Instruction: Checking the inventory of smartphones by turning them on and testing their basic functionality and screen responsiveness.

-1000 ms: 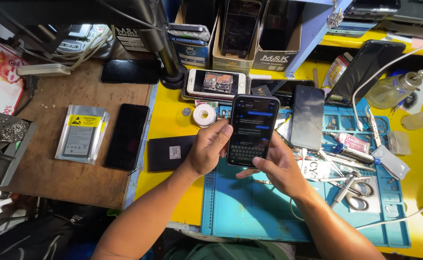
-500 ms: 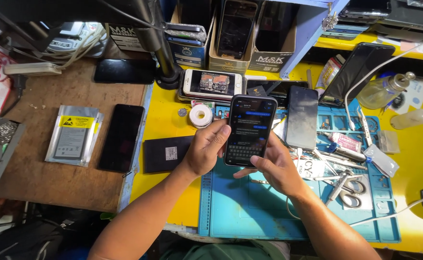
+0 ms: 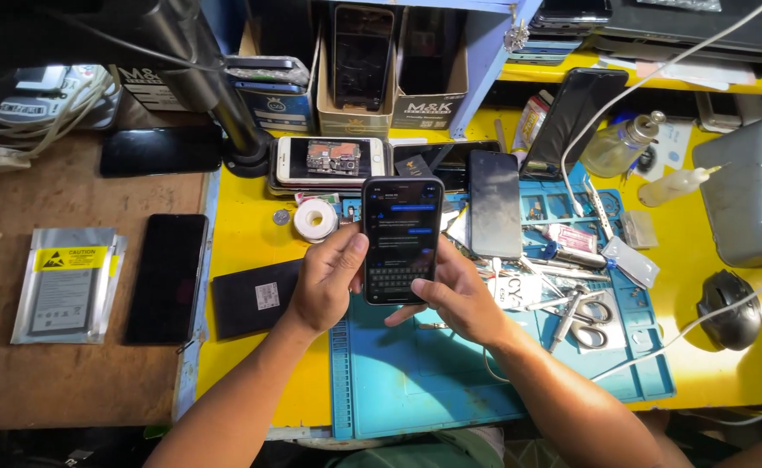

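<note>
A black smartphone (image 3: 403, 240) with its screen lit is held upright above the far edge of the blue work mat (image 3: 485, 390), near the middle of the view. The left hand (image 3: 327, 282) wraps its left edge, thumb on the front rim, so that grip is clamped on the phone. The right hand (image 3: 459, 295) cups the lower right corner from about 4 o'clock, its thumb reaching across the bottom of the glass; that grip is also closed on the phone, though more loosely.

The phone looks slim, rigid and fairly light, with a smooth glass face that is likely slippery and easily cracked if dropped. The long side edges seem the safest place to take hold, leaving the screen free.

On the yellow surface (image 3: 242, 243), a roll of white tape (image 3: 314, 219) sits at 10 o'clock from the phone, a dark phone (image 3: 494, 204) lies face down at 2 o'clock, and scissors (image 3: 591, 314) rest at 4 o'clock on the mat.
</note>
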